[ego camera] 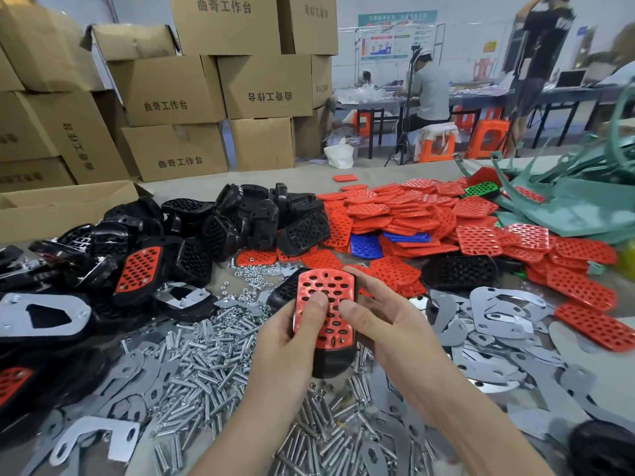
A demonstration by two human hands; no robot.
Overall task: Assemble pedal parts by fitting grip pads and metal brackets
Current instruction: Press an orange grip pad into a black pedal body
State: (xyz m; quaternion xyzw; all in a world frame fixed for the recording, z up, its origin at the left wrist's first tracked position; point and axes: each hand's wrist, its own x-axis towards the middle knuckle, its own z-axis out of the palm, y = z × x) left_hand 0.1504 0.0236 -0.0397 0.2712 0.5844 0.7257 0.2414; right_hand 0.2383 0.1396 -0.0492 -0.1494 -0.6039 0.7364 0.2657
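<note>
1. Chiefly, in the head view, we judge misalignment the risk. Uneven thumb pressure could leave an edge of the red grip pad (326, 280) raised off the black pedal body (335, 362).
2. Our left hand (288, 334) and right hand (381, 324) both clasp the pedal, held above the bolts (206, 355).
3. The pad is glossy, perforated plastic; the metal brackets (494, 314) are flat and dull grey.

Table (292, 183) under pads (412, 207); bolts (206, 365); brackets (498, 314)
</note>
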